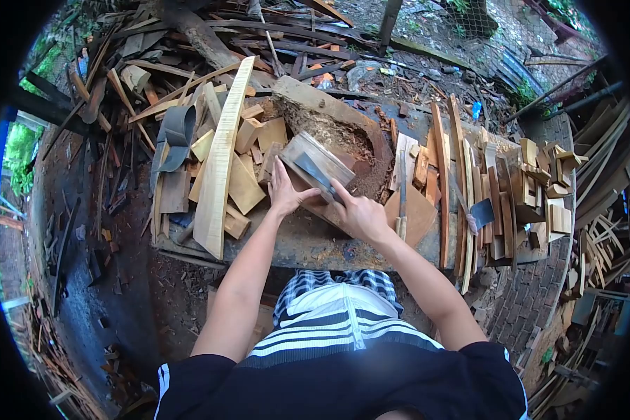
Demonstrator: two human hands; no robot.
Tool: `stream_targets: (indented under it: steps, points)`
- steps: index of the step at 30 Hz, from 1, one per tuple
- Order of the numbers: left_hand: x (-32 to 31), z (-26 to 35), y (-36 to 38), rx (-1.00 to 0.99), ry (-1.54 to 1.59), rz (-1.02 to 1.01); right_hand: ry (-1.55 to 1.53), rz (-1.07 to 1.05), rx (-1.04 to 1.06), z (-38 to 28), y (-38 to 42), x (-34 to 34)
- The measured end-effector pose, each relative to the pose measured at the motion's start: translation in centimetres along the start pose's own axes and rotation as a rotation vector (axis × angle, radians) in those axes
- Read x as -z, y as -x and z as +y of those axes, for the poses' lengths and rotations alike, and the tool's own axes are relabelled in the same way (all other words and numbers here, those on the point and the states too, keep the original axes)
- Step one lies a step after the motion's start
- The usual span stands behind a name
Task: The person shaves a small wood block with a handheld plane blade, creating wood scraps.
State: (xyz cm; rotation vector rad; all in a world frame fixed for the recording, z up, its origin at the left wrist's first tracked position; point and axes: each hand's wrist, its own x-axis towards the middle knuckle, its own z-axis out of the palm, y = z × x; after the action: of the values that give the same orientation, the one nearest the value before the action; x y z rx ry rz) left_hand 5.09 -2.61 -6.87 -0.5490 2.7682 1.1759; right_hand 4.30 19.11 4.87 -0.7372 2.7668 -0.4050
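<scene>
A grey-brown wooden block (337, 165) lies tilted on the bench in front of me. My left hand (285, 192) rests against its left edge, fingers stretched out and thumb spread toward the right. Closed around the near end of a flat, dark metal blade (311, 171) is my right hand (362, 214). The blade lies along the block's upper face and points away to the left. Its handle is hidden in my fingers, so the exact kind of tool cannot be made out. My left thumb tip is close to the blade.
Beside my left hand are a long pale board (224, 157), wood offcuts (243, 183) and a curled dark strip (178, 133). A hollowed timber slab (322, 98) lies beyond the block. Rightward are a thin long tool (403, 189), upright slats (441, 182) and stacked blocks (532, 182).
</scene>
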Motion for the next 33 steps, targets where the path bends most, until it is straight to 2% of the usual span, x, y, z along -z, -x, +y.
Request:
stream_targets:
  steps: [5,8,12,15,20,23,33]
  points:
    - [-0.2,0.0,0.0,0.008,-0.020,-0.014,0.008,-0.003,-0.010,-0.4,-1.2,-0.3]
    - [-0.1,-0.2,-0.2,-0.029,-0.021,0.000,0.027,0.092,0.037,-0.9,-3.2,-1.6]
    - [0.0,-0.1,-0.1,0.009,-0.009,-0.030,0.038,0.061,0.029,-0.4,-0.7,0.0]
    - [0.2,0.1,0.0,0.036,-0.017,-0.054,-0.018,-0.078,0.014,-0.2,0.4,0.7]
    - [-0.2,-0.7,-0.5,-0.030,-0.003,-0.025,-0.031,0.020,0.051,-1.1,-2.2,-1.1]
    - [-0.2,-0.5,-0.4,0.004,-0.038,-0.055,0.026,0.056,0.042,-0.7,-0.9,-0.3]
    - [-0.4,-0.8,-0.2,-0.029,-0.012,-0.029,0.006,0.027,0.039,-0.1,1.1,-0.7]
